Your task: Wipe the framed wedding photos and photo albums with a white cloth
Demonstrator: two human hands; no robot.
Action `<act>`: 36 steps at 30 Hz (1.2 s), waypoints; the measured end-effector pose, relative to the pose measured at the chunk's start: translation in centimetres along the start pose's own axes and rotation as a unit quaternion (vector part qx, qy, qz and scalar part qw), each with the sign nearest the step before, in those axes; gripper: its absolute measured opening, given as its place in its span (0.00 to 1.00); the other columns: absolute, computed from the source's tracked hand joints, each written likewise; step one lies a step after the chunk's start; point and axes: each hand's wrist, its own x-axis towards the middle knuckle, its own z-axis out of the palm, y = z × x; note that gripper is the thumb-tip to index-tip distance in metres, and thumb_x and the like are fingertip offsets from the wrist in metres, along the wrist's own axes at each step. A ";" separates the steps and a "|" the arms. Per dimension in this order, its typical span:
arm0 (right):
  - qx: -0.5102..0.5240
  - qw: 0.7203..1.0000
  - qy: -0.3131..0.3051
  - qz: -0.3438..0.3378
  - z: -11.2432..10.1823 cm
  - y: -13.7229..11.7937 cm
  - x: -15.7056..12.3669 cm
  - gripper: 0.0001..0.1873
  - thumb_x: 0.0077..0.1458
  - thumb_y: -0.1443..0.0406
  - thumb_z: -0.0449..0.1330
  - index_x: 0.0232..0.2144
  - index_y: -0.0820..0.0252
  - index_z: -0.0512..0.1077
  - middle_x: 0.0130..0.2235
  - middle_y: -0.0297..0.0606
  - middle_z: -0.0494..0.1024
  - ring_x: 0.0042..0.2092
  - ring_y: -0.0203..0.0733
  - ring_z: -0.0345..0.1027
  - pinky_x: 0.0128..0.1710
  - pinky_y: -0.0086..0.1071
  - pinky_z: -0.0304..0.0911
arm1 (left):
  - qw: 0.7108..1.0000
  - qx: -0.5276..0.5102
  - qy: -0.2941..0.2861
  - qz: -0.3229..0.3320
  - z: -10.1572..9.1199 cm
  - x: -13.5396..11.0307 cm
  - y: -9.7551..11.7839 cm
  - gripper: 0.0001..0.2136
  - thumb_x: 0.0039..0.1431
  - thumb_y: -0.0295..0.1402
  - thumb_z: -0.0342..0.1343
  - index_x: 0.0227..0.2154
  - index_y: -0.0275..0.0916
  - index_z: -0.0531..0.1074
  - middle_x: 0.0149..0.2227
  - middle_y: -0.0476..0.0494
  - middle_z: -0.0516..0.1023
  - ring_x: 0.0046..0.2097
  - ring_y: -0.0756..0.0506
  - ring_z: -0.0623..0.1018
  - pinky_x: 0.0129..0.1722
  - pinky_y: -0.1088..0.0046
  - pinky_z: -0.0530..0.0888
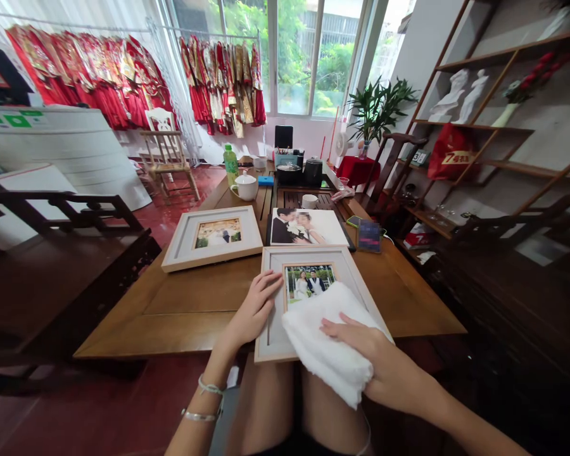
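Note:
A pale wooden picture frame [308,253] lies partly over the table's near edge, with a wedding photo [308,280] set in a light grey mount. My left hand [258,304] rests on the frame's left side, its fingers stretched out flat over the mount. A folded white towel [325,339] covers the frame's lower right part and hangs past its near edge. My right hand [361,347] presses on the towel, holding it with the thumb side spread on top; some fingers are hidden. Behind it lies a larger wedding print [308,227].
A second framed photo [213,235] lies left on the wooden table [185,307]. A phone [369,237] is at the right. Farther back stand a white teapot [245,187], a green-labelled bottle [230,166] and a small cup [309,201]. Dark chairs flank the table.

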 end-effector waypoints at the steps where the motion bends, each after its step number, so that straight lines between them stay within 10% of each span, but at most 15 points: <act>1: -0.016 1.000 -0.005 -0.001 0.0 0.0 0.5 0.30 0.48 0.74 0.54 0.56 0.65 0.63 0.55 0.51 0.72 0.59 0.49 0.63 0.63 0.47 0.53 | 1.000 0.000 0.000 0.000 0.0 0.0 0.0 0.22 0.64 0.28 0.42 0.60 0.44 0.63 0.62 0.40 0.63 0.65 0.39 0.54 0.65 0.46 0.51; 12: -0.185 0.973 0.057 0.123 -1.6 11.2 7.6 0.35 0.43 0.74 0.53 0.57 0.72 0.62 0.58 0.59 0.67 0.65 0.57 0.50 0.62 0.55 0.45 | 1.000 -0.011 -0.001 -0.007 -0.1 0.0 0.1 0.21 0.65 0.29 0.42 0.59 0.44 0.64 0.62 0.40 0.62 0.65 0.38 0.54 0.65 0.45 0.51; 23: -0.047 0.994 -0.090 0.028 -3.1 5.8 6.2 0.29 0.43 0.75 0.54 0.50 0.59 0.70 0.52 0.45 0.75 0.56 0.53 0.66 0.55 0.44 0.59 | 1.000 -0.012 -0.003 -0.016 0.0 0.0 0.1 0.22 0.64 0.29 0.42 0.60 0.45 0.63 0.63 0.40 0.62 0.66 0.38 0.54 0.65 0.45 0.51; 26: -0.052 0.997 -0.044 0.037 -4.0 5.6 6.2 0.25 0.46 0.74 0.54 0.48 0.58 0.70 0.50 0.43 0.76 0.52 0.51 0.69 0.51 0.40 0.62 | 1.000 -0.011 0.002 -0.013 0.0 0.0 0.1 0.22 0.64 0.29 0.42 0.60 0.45 0.63 0.63 0.41 0.62 0.65 0.38 0.54 0.65 0.45 0.51; 31: -0.103 0.992 0.071 0.021 -2.6 7.4 12.2 0.29 0.43 0.74 0.56 0.51 0.69 0.67 0.55 0.54 0.71 0.58 0.56 0.62 0.57 0.47 0.56 | 1.000 -0.009 0.000 -0.001 -0.1 0.1 0.0 0.22 0.64 0.29 0.43 0.60 0.45 0.63 0.62 0.40 0.63 0.65 0.38 0.55 0.65 0.45 0.51; 36: -0.071 0.988 -0.056 -0.125 -0.8 8.2 17.3 0.35 0.41 0.76 0.56 0.56 0.66 0.63 0.59 0.49 0.68 0.63 0.51 0.55 0.62 0.50 0.47 | 1.000 -0.003 -0.002 -0.013 -0.1 0.0 -0.1 0.21 0.63 0.28 0.42 0.58 0.43 0.66 0.62 0.39 0.61 0.65 0.37 0.54 0.65 0.47 0.52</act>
